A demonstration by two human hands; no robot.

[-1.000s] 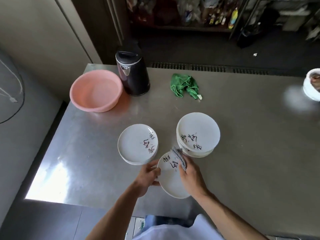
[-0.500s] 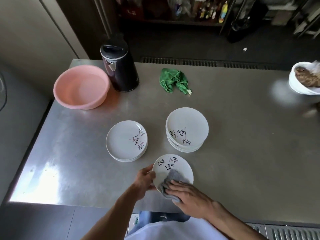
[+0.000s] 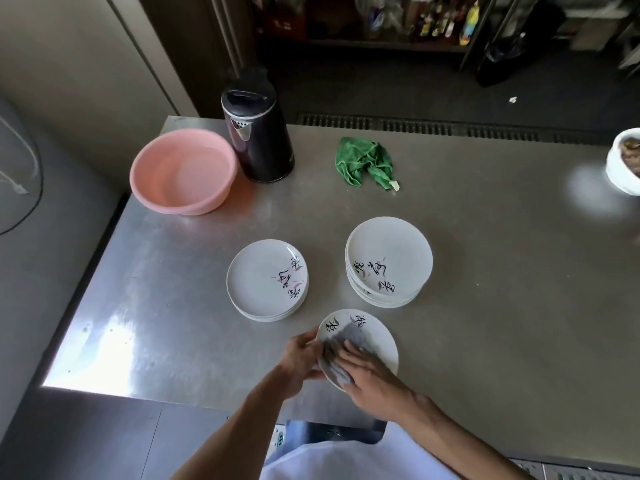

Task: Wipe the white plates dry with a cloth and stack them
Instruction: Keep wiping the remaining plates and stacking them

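My left hand (image 3: 300,358) grips the left rim of a white plate (image 3: 377,336) with black writing, held just above the near edge of the steel table. My right hand (image 3: 372,375) lies flat on a grey cloth (image 3: 348,341) and presses it onto the plate's face; the cloth covers the plate's near left part. Farther back sit two stacks of the same white plates: a low stack (image 3: 266,280) on the left and a taller stack (image 3: 388,261) on the right.
On the steel table (image 3: 502,289) a pink basin (image 3: 183,176) and a black kettle (image 3: 258,133) stand at the back left. A crumpled green cloth (image 3: 367,162) lies at the back middle. A white bowl (image 3: 625,164) with food sits at the right edge.
My right hand with the grey cloth slid from the plate's far rim down onto its near face, then leftward toward the left hand. The plate tilted flatter. The stacks stayed put.
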